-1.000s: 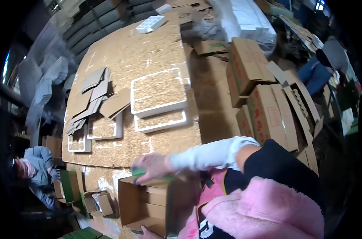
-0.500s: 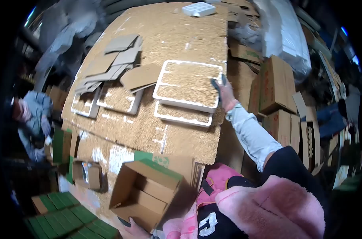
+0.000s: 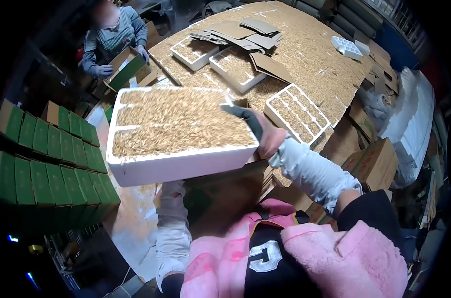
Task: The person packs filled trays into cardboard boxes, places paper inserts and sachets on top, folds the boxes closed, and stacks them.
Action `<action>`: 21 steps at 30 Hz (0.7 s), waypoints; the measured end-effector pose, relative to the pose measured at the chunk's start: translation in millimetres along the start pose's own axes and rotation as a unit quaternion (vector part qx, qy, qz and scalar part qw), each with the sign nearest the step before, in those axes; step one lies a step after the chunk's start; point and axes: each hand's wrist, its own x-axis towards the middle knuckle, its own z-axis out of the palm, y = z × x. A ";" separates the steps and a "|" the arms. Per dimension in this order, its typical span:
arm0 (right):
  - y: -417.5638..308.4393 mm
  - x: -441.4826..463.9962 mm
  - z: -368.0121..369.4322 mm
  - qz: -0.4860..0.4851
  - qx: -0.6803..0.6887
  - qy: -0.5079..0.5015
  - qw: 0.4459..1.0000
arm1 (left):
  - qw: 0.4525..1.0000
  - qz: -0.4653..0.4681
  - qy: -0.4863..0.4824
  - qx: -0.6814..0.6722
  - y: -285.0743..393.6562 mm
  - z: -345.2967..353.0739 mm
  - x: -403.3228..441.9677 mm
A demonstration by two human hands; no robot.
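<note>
A white foam tray (image 3: pixel 180 171), filled with rice-husk-like flakes and divided by white ridges, is up off the table in front of me. My right hand (image 3: pixel 265 131), in a dark partial glove, grips its right edge, fingers on top. My left forearm (image 3: pixel 173 233) in a pale sleeve reaches up to the tray's front underside, where my left hand's fingers are hidden. Below the tray, in shadow, is an open cardboard box (image 3: pixel 225 193), mostly covered by it.
Stacked green boxes (image 3: pixel 41 181) stand at left. A co-worker (image 3: pixel 113 37) holds a green carton (image 3: pixel 126 72). The husk-covered table (image 3: pixel 305 54) bears other foam trays (image 3: pixel 297 111), loose cardboard sheets (image 3: pixel 242 35) and a white compartment tray (image 3: pixel 347 47). Brown cartons (image 3: pixel 377 166) stand at right.
My right hand has brought the upper foam tray off the table, leftward and over the open box. My left hand has gone from the box's edge to under the tray. The view has turned left.
</note>
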 end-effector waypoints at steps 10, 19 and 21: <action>31.3 -8.0 -78.7 -0.167 -0.531 0.024 0.831 | 0.990 0.038 0.017 -0.137 -21.6 2.5 -17.6; -21.0 29.6 -55.4 -0.322 -0.773 0.070 0.542 | 0.994 0.095 0.017 0.046 -1.1 0.4 -9.7; -50.5 88.3 -117.6 -0.259 -0.774 0.198 0.542 | 0.998 0.018 0.021 -0.049 -4.8 -33.9 64.5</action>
